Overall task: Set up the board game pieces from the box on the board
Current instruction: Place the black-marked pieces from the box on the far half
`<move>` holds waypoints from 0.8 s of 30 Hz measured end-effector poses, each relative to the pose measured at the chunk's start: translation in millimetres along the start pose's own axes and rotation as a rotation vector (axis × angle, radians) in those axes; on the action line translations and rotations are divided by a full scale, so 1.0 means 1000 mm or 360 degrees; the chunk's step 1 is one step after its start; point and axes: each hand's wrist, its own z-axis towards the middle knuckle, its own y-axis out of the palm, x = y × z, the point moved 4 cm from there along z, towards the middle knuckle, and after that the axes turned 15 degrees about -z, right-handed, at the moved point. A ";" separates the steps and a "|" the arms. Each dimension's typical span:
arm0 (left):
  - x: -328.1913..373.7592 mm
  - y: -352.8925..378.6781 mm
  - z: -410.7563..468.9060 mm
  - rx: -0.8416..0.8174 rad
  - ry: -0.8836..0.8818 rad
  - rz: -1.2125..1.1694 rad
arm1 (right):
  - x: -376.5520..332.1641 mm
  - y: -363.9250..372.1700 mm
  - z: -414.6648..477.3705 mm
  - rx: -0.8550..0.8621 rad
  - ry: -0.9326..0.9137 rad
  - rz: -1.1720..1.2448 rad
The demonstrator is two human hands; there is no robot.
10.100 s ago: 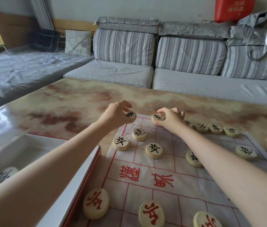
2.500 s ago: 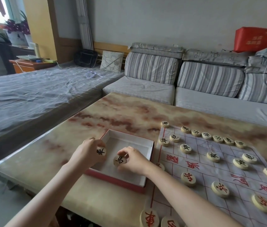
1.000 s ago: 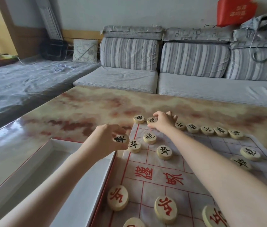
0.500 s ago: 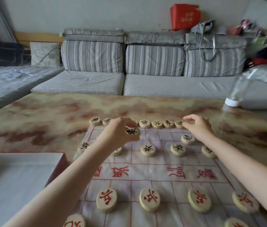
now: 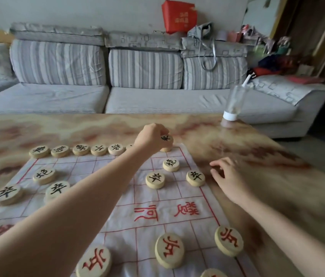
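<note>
Wooden piece (image 5: 166, 139) pinched in left hand (image 5: 150, 139), right hand (image 5: 228, 176) apparently relaxed

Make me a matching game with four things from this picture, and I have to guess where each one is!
Things:
1. left hand
2. right hand
3. bottle
4. red bag

Places:
A. on top of the sofa back
B. beside the board's right edge, holding nothing
C. at the board's far right corner, pinching a piece
D. cap down on the table

Pairs: 1-C, 2-B, 3-D, 4-A.
</note>
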 end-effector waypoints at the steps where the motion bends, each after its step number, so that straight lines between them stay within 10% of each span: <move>1: 0.001 0.007 0.008 -0.0011 0.0003 0.0018 | -0.001 -0.001 0.000 0.0008 -0.0014 0.0005; 24: -0.027 0.075 0.056 -0.0226 0.0060 0.0186 | 0.002 0.006 0.003 0.0085 -0.0074 0.0070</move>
